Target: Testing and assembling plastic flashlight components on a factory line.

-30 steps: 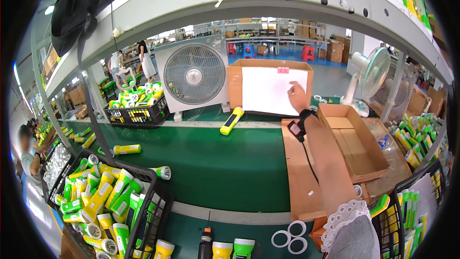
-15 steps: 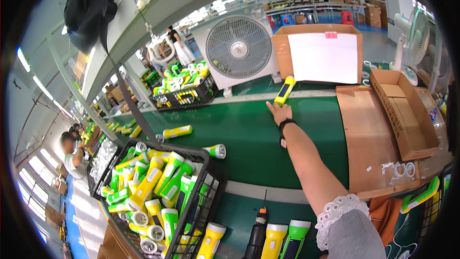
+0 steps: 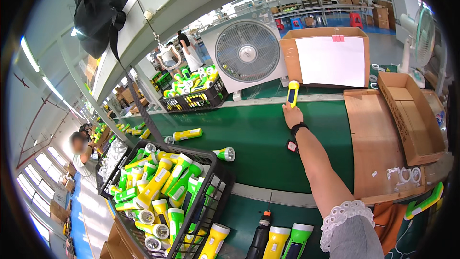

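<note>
My right hand reaches far across the green belt, its fingers closed round the near end of a yellow flashlight. That flashlight has a white head and a dark panel, and its head points away from me. Its lower end is partly hidden by my fingers. A dark band and a small tag circle my wrist. My left hand is out of view. Two more flashlights lie on the belt to the left: a yellow one and a green one with a white head.
A black crate full of yellow and green flashlights stands near left; another crate sits beyond the belt. A power screwdriver stands at the near edge beside upright flashlights. A box fan, paper-covered carton and cardboard tray line the far and right sides.
My right hand, fingers spread just short of the yellow flashlight before, has come onto its near end and closed on it. The flashlight points more directly away. The whole view has shifted slightly.
</note>
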Motion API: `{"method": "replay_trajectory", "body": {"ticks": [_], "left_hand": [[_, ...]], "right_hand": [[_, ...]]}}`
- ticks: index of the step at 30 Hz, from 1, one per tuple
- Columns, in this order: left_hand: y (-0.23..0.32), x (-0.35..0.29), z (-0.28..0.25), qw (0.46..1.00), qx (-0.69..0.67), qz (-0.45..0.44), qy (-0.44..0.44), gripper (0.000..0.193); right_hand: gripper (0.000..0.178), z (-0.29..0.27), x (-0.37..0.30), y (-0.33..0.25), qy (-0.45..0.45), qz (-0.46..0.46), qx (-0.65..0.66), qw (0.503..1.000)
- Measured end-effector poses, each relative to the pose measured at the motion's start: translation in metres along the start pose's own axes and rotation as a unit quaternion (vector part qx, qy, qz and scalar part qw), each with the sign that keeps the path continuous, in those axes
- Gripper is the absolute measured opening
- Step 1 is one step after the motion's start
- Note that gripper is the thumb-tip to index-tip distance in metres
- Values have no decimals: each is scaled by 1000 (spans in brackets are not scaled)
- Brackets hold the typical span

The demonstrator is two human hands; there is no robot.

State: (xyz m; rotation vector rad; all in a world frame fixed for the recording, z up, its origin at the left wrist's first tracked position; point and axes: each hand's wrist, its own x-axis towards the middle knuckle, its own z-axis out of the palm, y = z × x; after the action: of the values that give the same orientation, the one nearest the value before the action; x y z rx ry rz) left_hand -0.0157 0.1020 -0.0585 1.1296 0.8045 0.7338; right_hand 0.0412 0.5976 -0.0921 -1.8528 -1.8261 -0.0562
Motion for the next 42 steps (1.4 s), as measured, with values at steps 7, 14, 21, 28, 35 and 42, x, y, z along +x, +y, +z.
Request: {"method": "replay_trajectory", "body": {"ticks": [7, 14, 21, 28, 35, 42], "left_hand": [[11, 6, 9, 999, 32, 7, 3, 22], [12, -41, 63, 998, 40, 2, -53, 17], [-12, -20, 53, 982, 30, 29, -187, 34], [31, -32, 60, 922, -385, 39, 8, 70], [-1, -18, 44, 953, -283, -6, -107, 30], [-2, -28, 50, 984, -136, 42, -108, 37]], "right_hand": [[17, -72, -55, -6, 89, -103, -71, 988], [24, -171, -106, 5, 131, -223, 28, 966], [31, -372, -261, 10, 19, -282, 42, 958], [22, -417, -475, -2, 48, -449, -84, 888], [20, -365, -569, 9, 106, -334, -48, 935], [36, -345, -585, 5, 65, -143, 74, 985]]}}
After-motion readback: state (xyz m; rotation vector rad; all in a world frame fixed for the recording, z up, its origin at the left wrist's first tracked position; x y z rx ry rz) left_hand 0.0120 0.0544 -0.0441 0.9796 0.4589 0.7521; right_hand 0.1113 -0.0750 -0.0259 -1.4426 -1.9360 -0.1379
